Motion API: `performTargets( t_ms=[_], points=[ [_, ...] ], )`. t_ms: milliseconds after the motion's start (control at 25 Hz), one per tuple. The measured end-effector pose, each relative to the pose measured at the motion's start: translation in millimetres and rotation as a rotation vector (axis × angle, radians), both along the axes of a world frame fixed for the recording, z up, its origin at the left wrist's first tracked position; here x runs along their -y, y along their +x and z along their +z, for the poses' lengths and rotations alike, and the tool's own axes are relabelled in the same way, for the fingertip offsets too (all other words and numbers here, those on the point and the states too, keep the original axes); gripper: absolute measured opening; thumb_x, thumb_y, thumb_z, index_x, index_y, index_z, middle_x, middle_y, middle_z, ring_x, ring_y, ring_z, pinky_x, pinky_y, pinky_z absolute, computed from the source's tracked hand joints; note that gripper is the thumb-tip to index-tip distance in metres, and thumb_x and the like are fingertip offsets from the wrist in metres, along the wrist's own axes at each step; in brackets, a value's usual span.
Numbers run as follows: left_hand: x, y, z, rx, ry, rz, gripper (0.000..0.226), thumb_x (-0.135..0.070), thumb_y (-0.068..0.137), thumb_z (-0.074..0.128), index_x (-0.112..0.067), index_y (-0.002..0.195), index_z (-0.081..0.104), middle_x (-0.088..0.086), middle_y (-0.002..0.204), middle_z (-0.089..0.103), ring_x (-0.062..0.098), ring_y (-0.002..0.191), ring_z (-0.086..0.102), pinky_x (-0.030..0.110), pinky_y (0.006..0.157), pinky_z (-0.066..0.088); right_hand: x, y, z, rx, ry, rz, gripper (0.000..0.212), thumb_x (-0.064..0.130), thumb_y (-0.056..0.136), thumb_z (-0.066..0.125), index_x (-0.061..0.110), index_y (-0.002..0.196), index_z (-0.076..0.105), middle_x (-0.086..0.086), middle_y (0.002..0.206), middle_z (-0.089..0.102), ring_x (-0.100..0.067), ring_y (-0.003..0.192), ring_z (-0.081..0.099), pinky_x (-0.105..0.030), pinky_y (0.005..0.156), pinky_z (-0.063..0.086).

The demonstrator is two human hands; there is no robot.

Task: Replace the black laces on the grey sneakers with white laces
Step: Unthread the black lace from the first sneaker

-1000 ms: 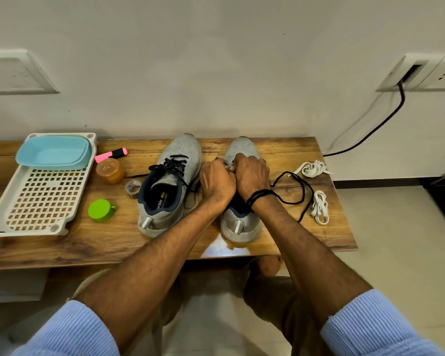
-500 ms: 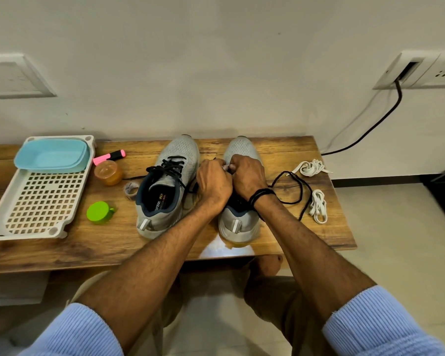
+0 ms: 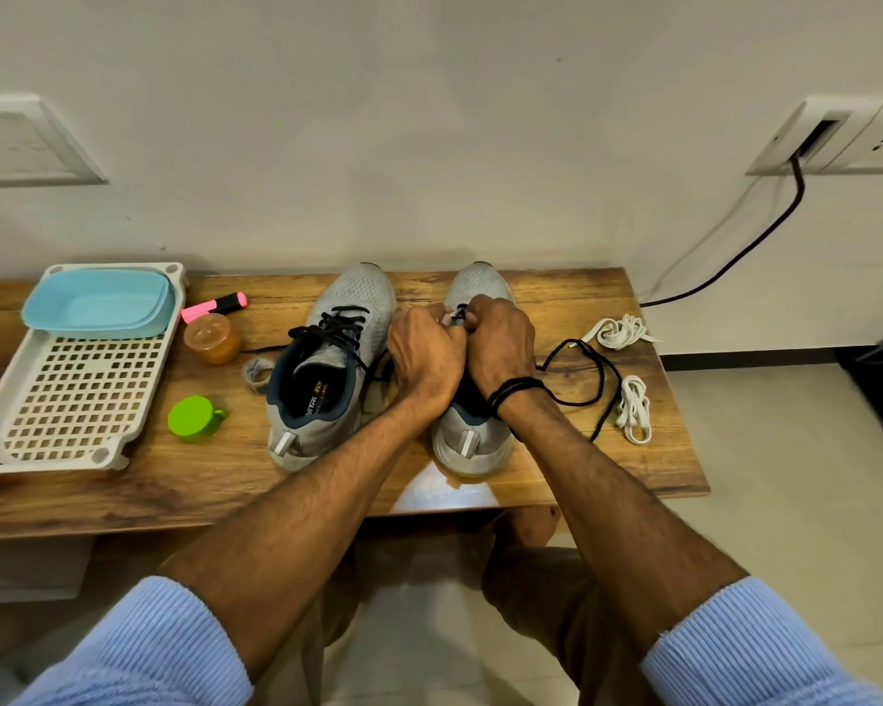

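My left hand (image 3: 424, 355) and right hand (image 3: 501, 343) sit knuckle to knuckle, fingers curled and pinching the black lace (image 3: 572, 342) at the toe-end eyelets of the right sneaker (image 3: 472, 443). The sneaker runs heel to toe from the table's (image 3: 556, 298) front edge toward the wall. The lace's loose length trails rightward. The white laces (image 3: 633, 410) lie beyond it by the right edge, nearer my right hand.

Tray (image 3: 72, 400) L on table (image 3: 556, 298), L sneaker (image 3: 322, 369) beside R sneaker (image 3: 475, 285) ctr, lace bundle (image 3: 633, 410) R.
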State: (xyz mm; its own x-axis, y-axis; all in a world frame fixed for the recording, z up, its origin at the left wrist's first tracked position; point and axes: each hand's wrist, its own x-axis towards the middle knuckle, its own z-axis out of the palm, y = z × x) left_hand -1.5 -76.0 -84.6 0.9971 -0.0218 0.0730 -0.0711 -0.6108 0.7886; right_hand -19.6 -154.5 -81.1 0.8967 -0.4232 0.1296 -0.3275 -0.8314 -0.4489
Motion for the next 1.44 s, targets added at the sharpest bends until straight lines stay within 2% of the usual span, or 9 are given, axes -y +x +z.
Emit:
performTargets(
  t_ms=[240,520,680,760,920,1080,1200,1320,1440],
  points=[
    [2,-4,6,-0.049,0.030,0.013,0.019,-0.008,0.085,0.059,-0.008,0.090,0.078,0.012,0.084,0.074,0.027,0.080,0.066,0.040,0.073,0.054,18,2,7,0.024,0.152,-0.118,0.018,0.018,0.091,0.058,0.013,0.097,0.075,-0.016,0.103,0.063,-0.030,0.096,0.061,-0.027,0.070,0.043],
    [1,-6,14,-0.107,0.100,0.017,0.012,-0.011,0.075,0.062,-0.011,0.070,0.073,0.005,0.070,0.070,0.023,0.068,0.067,0.040,0.063,0.057,60,-9,45,0.631,0.355,-0.498,0.016,0.017,0.096,0.059,0.016,0.106,0.072,-0.011,0.100,0.054,-0.012,0.083,0.048,-0.004,0.071,0.035],
    [0,-2,19,-0.170,0.115,0.010,0.009,-0.012,0.074,0.065,-0.011,0.069,0.072,0.004,0.069,0.070,0.021,0.064,0.068,0.042,0.061,0.060,61,-9,43,0.397,0.432,-0.505,0.045,0.007,0.097,0.053,0.011,0.141,0.046,-0.013,0.125,0.056,-0.017,0.105,0.054,-0.008,0.083,0.030],
    [-1,0,23,-0.183,0.116,0.002,0.009,-0.011,0.075,0.064,-0.010,0.072,0.073,0.003,0.070,0.071,0.022,0.067,0.069,0.041,0.063,0.060,58,-9,44,0.222,0.389,-0.405,0.048,0.006,0.095,0.054,0.010,0.142,0.046,-0.011,0.132,0.057,-0.022,0.120,0.054,-0.016,0.088,0.033],
    [-7,4,28,-0.154,0.093,-0.048,0.021,-0.007,0.077,0.064,-0.012,0.093,0.076,0.002,0.095,0.074,0.017,0.086,0.068,0.027,0.074,0.055,48,-6,37,-0.189,0.201,-0.103,0.025,0.029,0.093,0.064,0.009,0.102,0.074,-0.010,0.109,0.072,-0.028,0.106,0.064,-0.028,0.087,0.046],
    [-11,7,25,-0.120,0.098,-0.117,0.034,-0.010,0.080,0.068,-0.010,0.114,0.073,0.004,0.116,0.072,0.017,0.104,0.066,0.028,0.089,0.053,55,0,31,-0.428,-0.004,-0.004,0.052,0.061,0.092,0.051,0.013,0.071,0.051,-0.016,0.093,0.064,-0.035,0.100,0.058,-0.040,0.087,0.039],
    [-9,5,23,-0.140,0.087,-0.171,0.032,-0.007,0.084,0.069,-0.009,0.116,0.071,0.003,0.119,0.070,0.015,0.104,0.065,0.023,0.087,0.050,55,-3,39,-0.423,-0.003,0.019,0.062,0.065,0.097,0.029,0.017,0.060,0.039,-0.011,0.079,0.054,-0.036,0.097,0.057,-0.045,0.090,0.036],
    [-10,9,19,-0.133,0.079,-0.176,0.043,-0.011,0.084,0.070,-0.012,0.127,0.067,0.008,0.125,0.068,0.021,0.110,0.065,0.030,0.096,0.052,53,-9,55,-0.170,0.301,0.043,0.067,0.056,0.103,0.025,0.012,0.060,0.053,0.005,0.058,0.054,-0.024,0.071,0.056,-0.038,0.077,0.042],
    [-10,15,14,-0.082,0.207,-0.244,0.062,-0.025,0.082,0.077,-0.030,0.140,0.056,0.011,0.130,0.058,0.027,0.121,0.052,0.036,0.110,0.037,48,-14,73,0.167,0.928,0.008,0.052,0.053,0.100,0.042,0.013,0.078,0.066,0.005,0.071,0.059,-0.012,0.065,0.049,-0.028,0.063,0.042]
  ],
)
